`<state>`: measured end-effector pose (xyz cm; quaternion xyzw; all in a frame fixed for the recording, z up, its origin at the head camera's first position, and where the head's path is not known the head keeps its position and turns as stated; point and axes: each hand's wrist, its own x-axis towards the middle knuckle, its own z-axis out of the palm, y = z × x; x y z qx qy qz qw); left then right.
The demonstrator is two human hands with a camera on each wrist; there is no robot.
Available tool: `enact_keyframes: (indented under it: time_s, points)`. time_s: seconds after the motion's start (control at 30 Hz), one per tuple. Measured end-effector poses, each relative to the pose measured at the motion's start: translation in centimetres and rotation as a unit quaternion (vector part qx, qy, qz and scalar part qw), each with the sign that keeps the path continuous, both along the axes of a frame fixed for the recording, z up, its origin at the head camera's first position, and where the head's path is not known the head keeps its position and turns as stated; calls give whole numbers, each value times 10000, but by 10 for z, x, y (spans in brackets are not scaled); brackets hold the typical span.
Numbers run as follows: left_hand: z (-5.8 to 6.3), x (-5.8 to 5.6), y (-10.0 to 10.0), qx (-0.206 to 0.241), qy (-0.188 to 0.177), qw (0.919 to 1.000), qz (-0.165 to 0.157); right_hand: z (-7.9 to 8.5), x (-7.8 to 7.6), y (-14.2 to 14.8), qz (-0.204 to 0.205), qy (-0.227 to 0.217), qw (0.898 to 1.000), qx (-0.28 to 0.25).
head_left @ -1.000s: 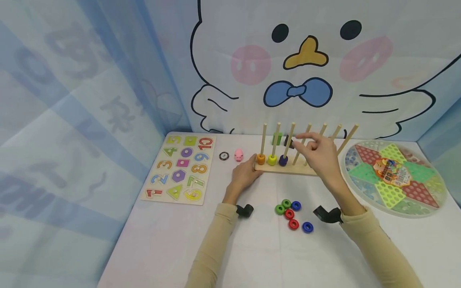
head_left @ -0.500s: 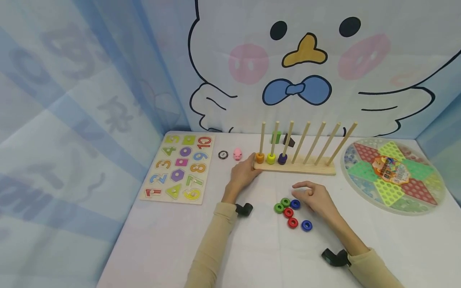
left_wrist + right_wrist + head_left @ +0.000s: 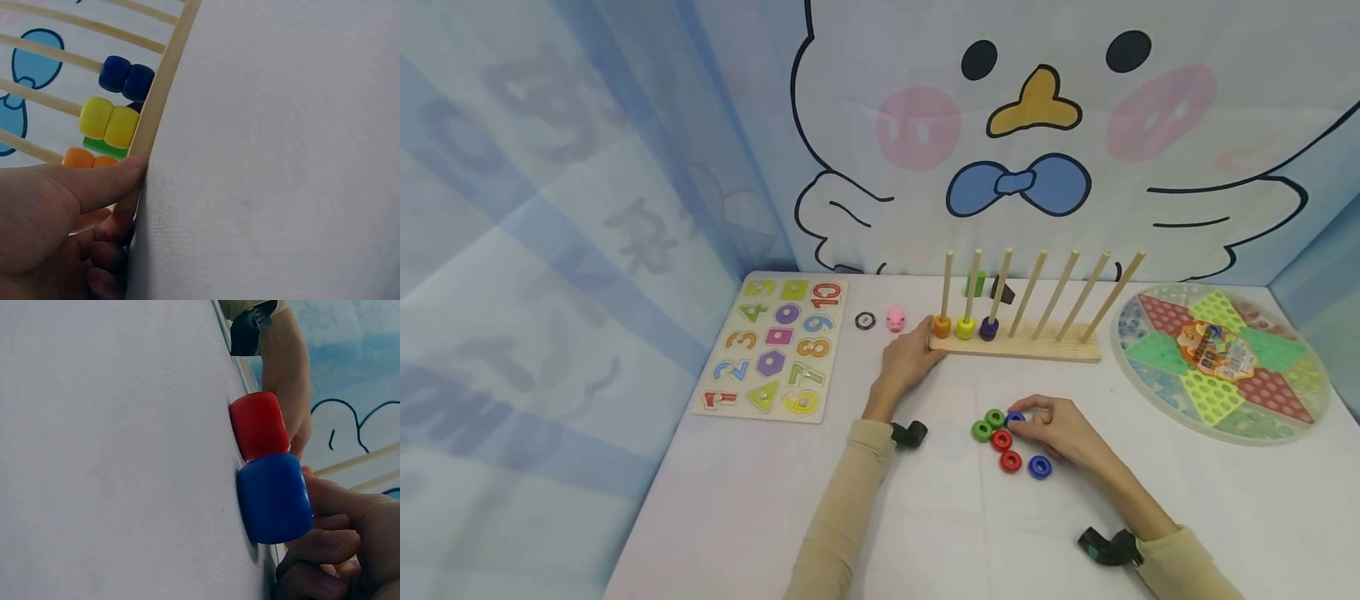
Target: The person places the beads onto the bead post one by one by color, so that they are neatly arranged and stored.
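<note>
My left hand (image 3: 907, 363) grips the left end of a wooden peg stand (image 3: 1022, 347), thumb on its front edge in the left wrist view. Beads sit low on its first three pegs: orange (image 3: 79, 158), yellow (image 3: 107, 121) and dark blue (image 3: 127, 77). On the table, my right hand (image 3: 1063, 431) pinches a blue ring bead (image 3: 1015, 416) between thumb and forefinger. Around it lie two green beads (image 3: 982, 431), two red beads (image 3: 1011, 461) and another blue bead (image 3: 1040, 467). In the right wrist view, that nearer blue bead (image 3: 275, 499) partly hides the fingertips.
A number puzzle board (image 3: 772, 350) lies at the left, and a round game board (image 3: 1221, 364) at the right. A small pink pig (image 3: 896, 318) and a black disc (image 3: 865, 321) are left of the stand. Green (image 3: 976, 283) and dark (image 3: 1002, 289) blocks stand behind it.
My right hand came down from above the stand's pegs to the loose beads, and its thumb and forefinger closed on a blue bead. My left hand stayed on the stand.
</note>
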<state>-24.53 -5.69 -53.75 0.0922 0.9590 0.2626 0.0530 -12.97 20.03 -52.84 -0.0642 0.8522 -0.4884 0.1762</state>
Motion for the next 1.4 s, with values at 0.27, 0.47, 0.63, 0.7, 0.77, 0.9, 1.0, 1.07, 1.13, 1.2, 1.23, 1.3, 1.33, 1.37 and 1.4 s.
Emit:
enact_keyframes:
  time_s: [0.27,0.47,0.63,0.7,0.77,0.9,1.0,1.07,1.13,1.2,1.23,1.3,1.33,1.37,1.4]
  points:
    - [-1,-1,0,-35,-53,10000,3,4,-3,-4,-339,531,9968,487]
    - [0,-1,0,-56,-46,10000,-23,32,-19,-7,-734,855,9927,428]
    - [1,-1,-1,-53,-34,10000,-29,75,-42,-8,-926,1351,9861,279]
    - [0,0,-1,-45,-46,10000,-25,94,-50,-9,-1028,1608,9814,210]
    - [0,0,-1,-39,-30,10000,-24,112,-59,-10,-1143,1921,9746,163]
    - [0,0,-1,-34,16,10000,-24,145,-74,-12,-1342,2587,9563,224]
    - [0,0,-1,-35,0,10000,-9,161,-85,-13,-1509,2864,9458,270]
    - [0,0,-1,-43,-23,10000,-10,167,-89,-14,-1653,2899,9422,295]
    - [0,1,-1,-21,-44,10000,-8,170,-92,-14,-1797,2901,9394,324]
    - [1,1,0,-2,-49,10000,-6,170,-95,-15,-1911,2886,9373,400]
    - [1,1,0,3,-44,10000,0,169,-96,-16,-1932,2883,9368,440]
    - [1,1,0,21,-43,10000,9,166,-98,-17,-1951,2888,9357,552]
    - [1,1,0,12,-45,10000,12,165,-98,-18,-1947,2898,9351,609]
    - [1,1,-1,0,-48,10000,16,163,-99,-18,-1939,2891,9350,673]
    - [1,1,-1,-11,-58,10000,21,161,-100,-19,-1927,2909,9343,735]
